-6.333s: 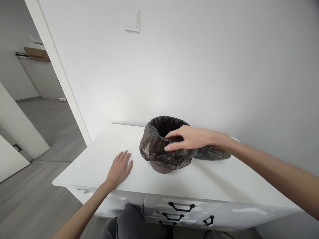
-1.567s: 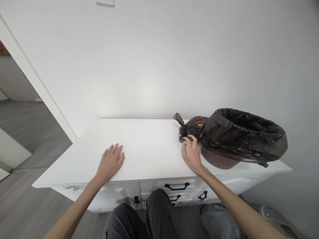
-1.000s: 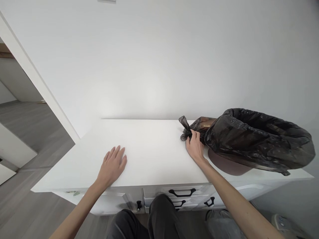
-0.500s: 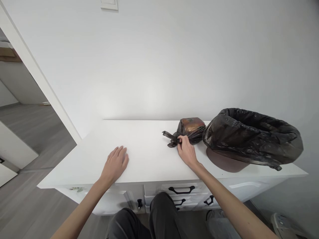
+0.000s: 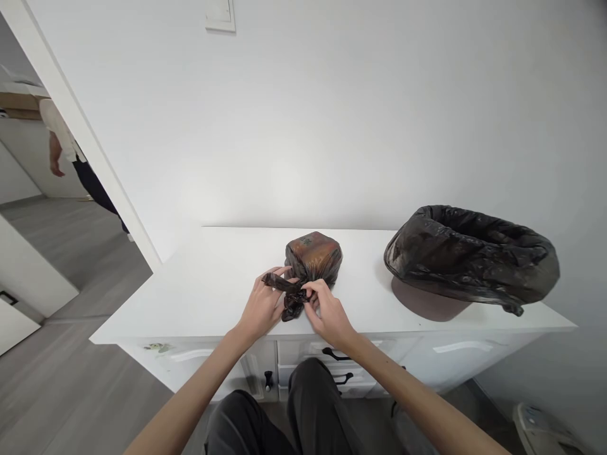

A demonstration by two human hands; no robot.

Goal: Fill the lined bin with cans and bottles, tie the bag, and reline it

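Observation:
A small black plastic bag (image 5: 313, 256), tied at its neck, lies on the white cabinet top in front of me. Something orange-brown shows through its thin film; what it is I cannot tell. My right hand (image 5: 329, 313) pinches the bunched knot from the right with thumb and fingertips. On the left side my left hand (image 5: 263, 304) is at the knot, its fingers stretched and apart, with one twisted tail of the bag across them. Its fingertips are partly hidden behind the plastic.
A brown bin (image 5: 427, 302) lined with a large black bag (image 5: 469, 259) stands at the right of the white cabinet (image 5: 227, 253). The wall (image 5: 303, 126) rises behind. At the left, beyond a doorway, a person (image 5: 64, 133) is partly visible. My knees are against the drawers.
My right hand has brought the tied bag leftward and nearer, away from the bin. My left hand has come off the cabinet top to the knot. A person has appeared in the doorway.

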